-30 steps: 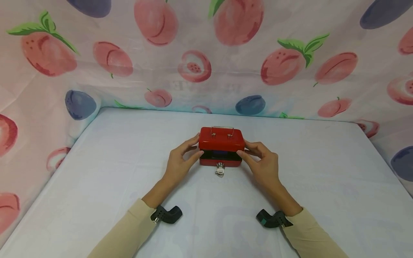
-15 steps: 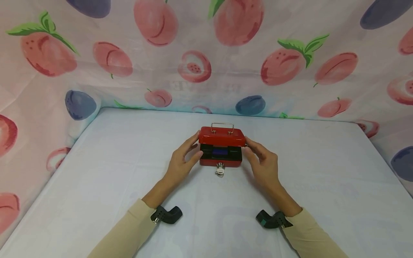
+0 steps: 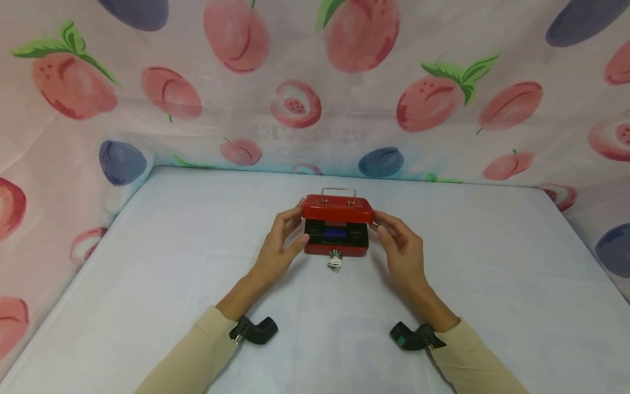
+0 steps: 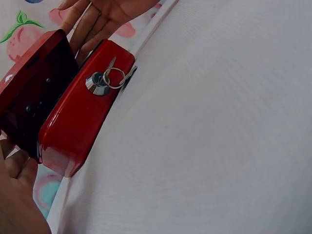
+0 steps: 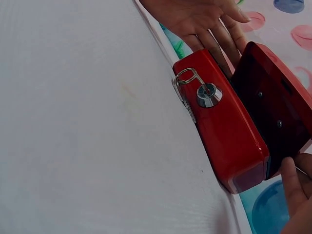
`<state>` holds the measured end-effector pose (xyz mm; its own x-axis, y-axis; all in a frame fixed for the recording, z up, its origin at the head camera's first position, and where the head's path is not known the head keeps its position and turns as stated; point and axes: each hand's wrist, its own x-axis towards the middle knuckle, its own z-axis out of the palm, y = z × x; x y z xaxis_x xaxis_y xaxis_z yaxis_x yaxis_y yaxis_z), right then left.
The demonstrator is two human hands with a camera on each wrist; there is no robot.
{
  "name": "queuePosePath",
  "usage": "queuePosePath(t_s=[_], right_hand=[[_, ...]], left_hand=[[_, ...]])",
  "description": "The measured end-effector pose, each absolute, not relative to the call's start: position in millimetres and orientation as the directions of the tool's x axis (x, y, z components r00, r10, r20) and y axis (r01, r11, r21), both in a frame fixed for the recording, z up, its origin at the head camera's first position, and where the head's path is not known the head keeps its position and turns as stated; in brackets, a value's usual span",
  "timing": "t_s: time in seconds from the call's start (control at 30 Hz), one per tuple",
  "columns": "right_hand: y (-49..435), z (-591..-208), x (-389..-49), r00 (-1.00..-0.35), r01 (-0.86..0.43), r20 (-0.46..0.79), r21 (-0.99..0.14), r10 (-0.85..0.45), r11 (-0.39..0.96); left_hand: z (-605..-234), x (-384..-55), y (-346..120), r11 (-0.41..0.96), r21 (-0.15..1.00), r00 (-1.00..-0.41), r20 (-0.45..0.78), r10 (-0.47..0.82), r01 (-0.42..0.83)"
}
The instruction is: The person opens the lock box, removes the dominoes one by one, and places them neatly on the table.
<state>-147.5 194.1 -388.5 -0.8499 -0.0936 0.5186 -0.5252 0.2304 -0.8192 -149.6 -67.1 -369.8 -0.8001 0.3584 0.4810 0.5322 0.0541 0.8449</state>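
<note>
A small red cash box stands in the head view with its lid (image 3: 337, 208) raised partway and tilted back; a wire handle (image 3: 338, 191) sticks up on top. Under the lid show a black inside (image 3: 315, 232) and a blue patch (image 3: 335, 233). Keys (image 3: 334, 264) on a ring hang from the lock (image 4: 97, 84) in the box's red front (image 5: 226, 129). My left hand (image 3: 272, 250) has its fingertips at the lid's left end, thumb near the base. On the other end, the fingers of my right hand (image 3: 406, 254) touch the lid, its thumb held off the box.
The box rests on a white tabletop (image 3: 315, 339). Behind rises a fruit-printed cloth (image 3: 315, 142), which also runs along the left and right sides. Each wrist wears a black camera mount, the left one (image 3: 256, 330) and the right one (image 3: 415, 335).
The lid has swung up and back, baring more of the black inside. My right thumb has come away from the lid's front edge, while the base has stayed in place.
</note>
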Motion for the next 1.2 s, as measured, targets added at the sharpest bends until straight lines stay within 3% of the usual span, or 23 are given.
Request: queuePosePath(t_s=[0.33, 0.73, 1.0, 1.2], right_hand=[[193, -389, -149, -0.825, -0.561, 0.537, -0.814, -0.174, 0.151], [181, -367, -141, -0.824, -0.565, 0.529, -0.795, -0.204, 0.221], [178, -355, -139, -0.877, -0.477, 0.420, -0.821, -0.232, 0.314], [179, -357, -146, -0.863, -0.505, 0.458, -0.771, -0.212, 0.388]], left_hand=[[-369, -150, -68, 0.039, 0.848, -0.798, 0.482, 0.362, 0.529], [-361, -153, -67, 0.075, 0.859, -0.824, 0.455, 0.338, 0.506], [-352, -158, -70, 0.140, 0.869, -0.858, 0.422, 0.292, 0.475], [-344, -161, -64, 0.187, 0.877, -0.883, 0.389, 0.261, 0.442]])
